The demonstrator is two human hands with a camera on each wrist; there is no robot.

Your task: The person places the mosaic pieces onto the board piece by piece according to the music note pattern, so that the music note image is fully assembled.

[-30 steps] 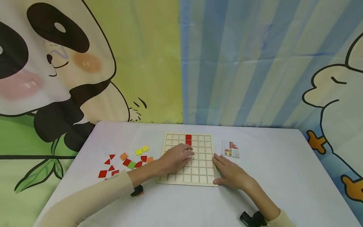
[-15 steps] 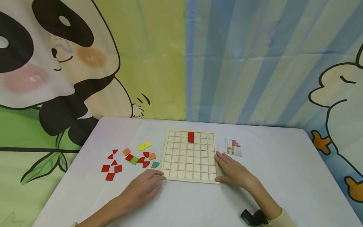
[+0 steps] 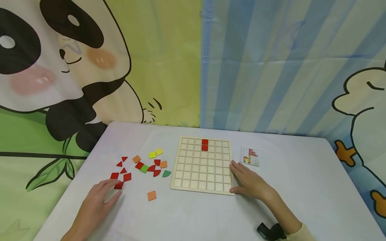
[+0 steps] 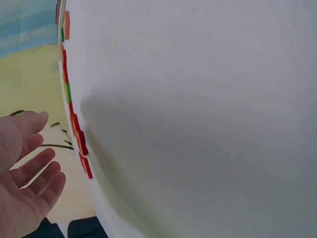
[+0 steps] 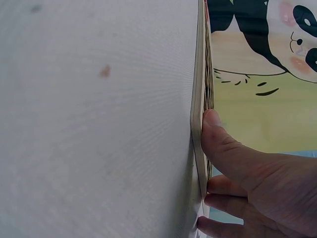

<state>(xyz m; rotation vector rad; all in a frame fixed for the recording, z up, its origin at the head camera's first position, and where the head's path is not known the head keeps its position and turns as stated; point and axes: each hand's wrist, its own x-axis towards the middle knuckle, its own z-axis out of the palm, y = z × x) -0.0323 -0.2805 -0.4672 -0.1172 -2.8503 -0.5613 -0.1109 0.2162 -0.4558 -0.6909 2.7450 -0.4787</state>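
In the head view a wooden grid board (image 3: 192,166) lies on the table, two red squares (image 3: 205,145) set in its top rows. My right hand (image 3: 251,183) rests along the board's right edge, fingers extended and thumb near the lower corner; the right wrist view shows that thumb (image 5: 228,148) against the board's side. On the left, my left hand (image 3: 94,204) reaches over the table with loosely bent fingers, its fingertips at the nearest red square tile (image 3: 119,185). Two more red square tiles (image 3: 127,176) lie just beyond. The left wrist view shows spread fingers holding nothing.
Small red triangles (image 3: 123,170) lie behind the red squares. Yellow (image 3: 159,151), orange (image 3: 152,195), light green (image 3: 144,168) and dark green (image 3: 167,173) pieces and red quarter-circles (image 3: 156,173) lie left of the board. A pattern card (image 3: 249,156) lies at its right.
My left hand has left the grid, where a second red square now shows uncovered, and has moved left to the red squares. My right hand stays at the board's edge.
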